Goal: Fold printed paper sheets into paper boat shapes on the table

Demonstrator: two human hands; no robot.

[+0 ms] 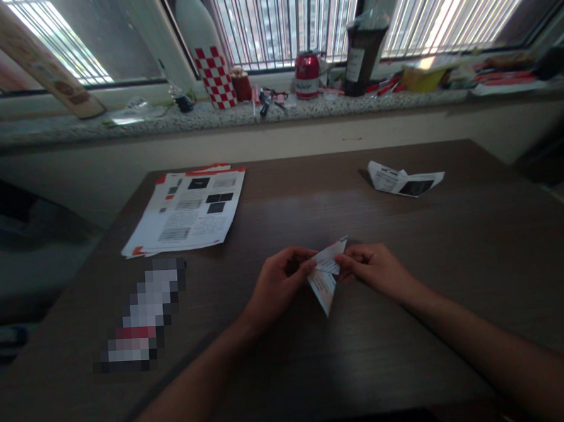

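A folded piece of printed paper point(324, 290) is held between both my hands above the middle of the table. My left hand point(284, 277) pinches its left side between thumb and fingers. On its right side, my right hand point(367, 263) closes thumb and fingertips on the paper's edge. One pointed flap hangs downward, and another corner points up and to the right. Farther back on the right lies a folded paper shape point(406, 180), apart from my hands.
A stack of printed sheets point(187, 209) lies at the back left of the brown table point(290, 374). Nearer me on the left is a pixelated oblong item point(148, 312). Along the windowsill point(154, 124) stand a checkered bottle point(213, 76), a red can point(307, 75) and a dark container point(363, 59).
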